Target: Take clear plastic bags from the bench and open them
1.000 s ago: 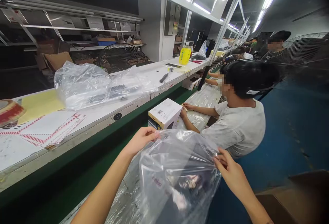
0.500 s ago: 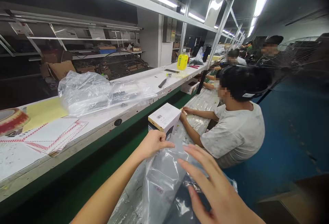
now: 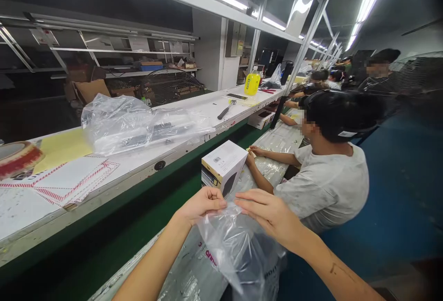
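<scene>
My left hand [image 3: 201, 205] pinches the top edge of a clear plastic bag [image 3: 238, 250] low in the middle of the view. A dark item shows inside the bag. My right hand [image 3: 268, 213] lies on the bag's top right beside the left hand, fingers stretched toward it and touching the plastic. Just beyond my hands stands a white and black cardboard box [image 3: 223, 166] on the foil-covered work surface [image 3: 277, 142].
A co-worker in a white shirt [image 3: 327, 185] sits to the right, hands near the box. Left, a raised white shelf [image 3: 138, 160] carries a crumpled plastic bag [image 3: 134, 123], a tape roll [image 3: 17, 158], a hammer [image 3: 225, 109] and a yellow bottle [image 3: 252, 83]. A green conveyor belt [image 3: 114, 232] runs below.
My right hand let go of the bag's right side, swung across, and now rests at the bag's top next to my left hand. The bag mouth is gathered narrower.
</scene>
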The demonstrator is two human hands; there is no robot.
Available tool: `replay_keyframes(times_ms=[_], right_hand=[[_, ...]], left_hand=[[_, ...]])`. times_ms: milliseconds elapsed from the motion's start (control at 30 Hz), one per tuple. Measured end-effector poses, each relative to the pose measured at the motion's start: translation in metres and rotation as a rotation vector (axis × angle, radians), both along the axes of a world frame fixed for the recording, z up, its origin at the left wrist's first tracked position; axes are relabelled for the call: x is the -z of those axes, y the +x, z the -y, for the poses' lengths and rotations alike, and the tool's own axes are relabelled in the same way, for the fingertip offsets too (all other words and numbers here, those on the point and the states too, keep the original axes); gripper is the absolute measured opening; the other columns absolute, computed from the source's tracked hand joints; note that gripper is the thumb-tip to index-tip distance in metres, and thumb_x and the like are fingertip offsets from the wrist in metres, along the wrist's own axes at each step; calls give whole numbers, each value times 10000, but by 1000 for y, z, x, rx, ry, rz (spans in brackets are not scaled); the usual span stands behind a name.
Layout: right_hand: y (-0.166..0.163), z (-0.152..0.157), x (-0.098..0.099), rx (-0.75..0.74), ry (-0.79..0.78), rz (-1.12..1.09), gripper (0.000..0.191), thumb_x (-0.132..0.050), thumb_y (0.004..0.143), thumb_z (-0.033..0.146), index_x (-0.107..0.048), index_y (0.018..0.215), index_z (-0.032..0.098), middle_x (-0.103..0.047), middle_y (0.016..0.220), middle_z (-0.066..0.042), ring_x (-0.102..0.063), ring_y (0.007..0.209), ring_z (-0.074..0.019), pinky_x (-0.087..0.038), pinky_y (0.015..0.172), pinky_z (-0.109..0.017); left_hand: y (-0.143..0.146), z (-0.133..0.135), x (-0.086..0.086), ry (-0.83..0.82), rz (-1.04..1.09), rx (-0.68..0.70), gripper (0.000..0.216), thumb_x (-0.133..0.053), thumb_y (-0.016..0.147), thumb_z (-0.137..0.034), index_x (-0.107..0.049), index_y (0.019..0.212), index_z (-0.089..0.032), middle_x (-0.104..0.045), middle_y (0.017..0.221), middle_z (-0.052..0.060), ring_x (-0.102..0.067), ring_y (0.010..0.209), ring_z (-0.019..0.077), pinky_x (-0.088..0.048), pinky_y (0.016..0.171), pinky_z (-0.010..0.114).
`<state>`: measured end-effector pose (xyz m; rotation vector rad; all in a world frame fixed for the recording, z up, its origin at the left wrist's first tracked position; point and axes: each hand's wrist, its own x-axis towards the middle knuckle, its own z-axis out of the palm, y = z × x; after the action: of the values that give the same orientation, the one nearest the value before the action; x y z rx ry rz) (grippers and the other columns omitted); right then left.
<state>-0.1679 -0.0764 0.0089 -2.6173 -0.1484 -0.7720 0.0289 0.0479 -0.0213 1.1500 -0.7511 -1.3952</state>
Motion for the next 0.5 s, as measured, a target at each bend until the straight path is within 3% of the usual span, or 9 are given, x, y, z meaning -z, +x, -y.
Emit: replay_keyframes(times_ms=[67,200,300,367,433,500], right_hand=[[3,6,3,-26,8,53,294,-512,984,152,-661,1224,232,-636,1258,-92,-604,1132,-180,-577,897,-302],[3,33,6,-72,107,219,311,-483,968,104,-640,1204,233,-571,1305,-111,-549,1230,-207,-527,997,-359],[2,63,10,-114,302,305,267,-397,1009,160,-603,1163,230,-632,1156,-92,-624,1088,-189,-550,894,-322],[7,82,16,-99,414,279,238,-389,1022,179,-583,1144,244,-666,940,-32,-658,855,-131,-539,739,-234],[19,95,24,-61,438,212,221,-411,1020,167,-571,1147,251,-648,776,26,-630,689,-89,-495,658,-184],[36,103,29,-60,441,141,210,-408,1025,174,-569,1140,246,-633,725,46,-611,635,-74,-470,642,-171]], left_hand=[[2,6,13,48,-17,-45,585,-900,478,-605,-545,570,-149,-459,416,-51,-299,357,32,-166,384,210],[20,19,50,168,32,-217,609,-864,484,-658,-521,572,-162,-478,482,-44,-372,420,57,-282,440,212],[45,20,73,288,151,-398,600,-884,439,-630,-508,539,-174,-492,480,-29,-388,428,83,-279,436,228],[56,15,70,322,267,-553,567,-882,451,-627,-592,594,-162,-575,549,10,-488,506,129,-370,487,249],[53,13,50,167,382,-664,568,-758,649,-689,-712,833,-153,-713,870,93,-642,836,212,-507,772,292],[38,19,23,-71,417,-547,705,-613,767,-746,-676,1204,-197,-648,1285,123,-551,1236,280,-401,1086,359]])
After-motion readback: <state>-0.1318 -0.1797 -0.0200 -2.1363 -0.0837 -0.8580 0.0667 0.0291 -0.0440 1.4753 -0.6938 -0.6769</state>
